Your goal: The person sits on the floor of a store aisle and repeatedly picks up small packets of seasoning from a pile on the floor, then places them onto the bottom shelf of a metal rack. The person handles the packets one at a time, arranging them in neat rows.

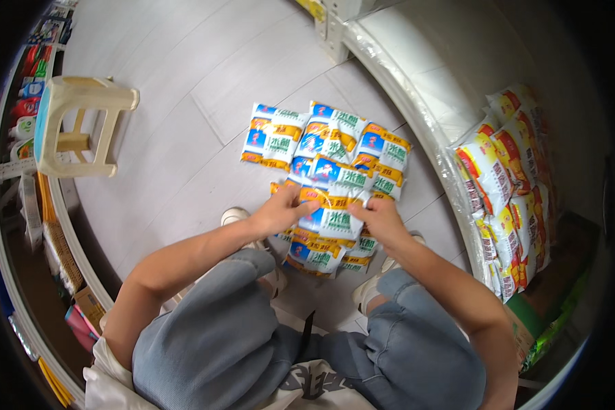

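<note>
Between my two hands is a plastic pouch of rice vinegar [333, 218], white, blue and orange. My left hand [282, 207] grips its left edge, thumb on top. My right hand [382, 218] pinches its right edge. Other vinegar pouches of the same print lie on the floor, some overlapping: one at the far left [274, 136], one at the far middle [333, 130], one at the far right [384, 146]. Nearer my feet, another pouch [315, 256] lies partly under the held one. How many are underneath is hidden.
Grey floor tiles [169, 169] surround the pouches. To the right, a low shelf with a plastic-wrapped edge [415, 97] bears stacked yellow, red and white pouches [507, 189]. A plastic stool [87, 128] stands at the left, by a shelf of bottles [28, 107]. My shoes flank the pile.
</note>
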`<state>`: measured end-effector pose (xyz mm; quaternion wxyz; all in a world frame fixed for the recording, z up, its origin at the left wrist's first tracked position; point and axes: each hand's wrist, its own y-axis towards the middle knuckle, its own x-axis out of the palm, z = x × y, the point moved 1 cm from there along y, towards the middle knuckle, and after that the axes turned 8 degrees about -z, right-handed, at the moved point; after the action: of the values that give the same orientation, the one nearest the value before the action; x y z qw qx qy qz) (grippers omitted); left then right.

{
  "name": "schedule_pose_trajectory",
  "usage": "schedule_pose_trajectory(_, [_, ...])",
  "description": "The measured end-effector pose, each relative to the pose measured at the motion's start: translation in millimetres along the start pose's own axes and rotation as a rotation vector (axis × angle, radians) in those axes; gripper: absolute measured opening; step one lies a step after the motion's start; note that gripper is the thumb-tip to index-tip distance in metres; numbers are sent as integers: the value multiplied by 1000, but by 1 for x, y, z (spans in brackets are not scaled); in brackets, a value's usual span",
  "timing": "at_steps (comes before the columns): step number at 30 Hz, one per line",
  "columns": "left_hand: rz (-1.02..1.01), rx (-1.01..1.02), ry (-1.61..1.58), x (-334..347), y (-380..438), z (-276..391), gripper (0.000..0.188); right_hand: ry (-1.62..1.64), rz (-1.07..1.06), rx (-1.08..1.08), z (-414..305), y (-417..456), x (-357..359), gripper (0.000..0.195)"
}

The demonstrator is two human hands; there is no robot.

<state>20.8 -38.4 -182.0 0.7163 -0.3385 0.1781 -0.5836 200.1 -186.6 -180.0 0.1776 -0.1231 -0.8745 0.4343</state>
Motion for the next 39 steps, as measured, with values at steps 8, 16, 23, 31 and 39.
schedule_pose_trajectory(8, [-20,105,-126,1,-33,15,29,132,-171,-7,-18,-30,5,34])
schedule_pose_trajectory(16, [-326,339,255,-4,-79,94,20,-748,-136,-704,-71,-47,-1,79])
schedule_pose_trajectory(23, [-345,187,-75,10,-92,114,20,-765,-439,-615,-97,-74,31,42])
schedule_pose_trajectory(31, [125,577,-365,7,-77,110,18,-1070,-78,-861,-167,-86,-27,23])
schedule_pose_trajectory(39, [59,443,-508,14,-74,102,15,-802,355,-686,-239,-30,-157,56])
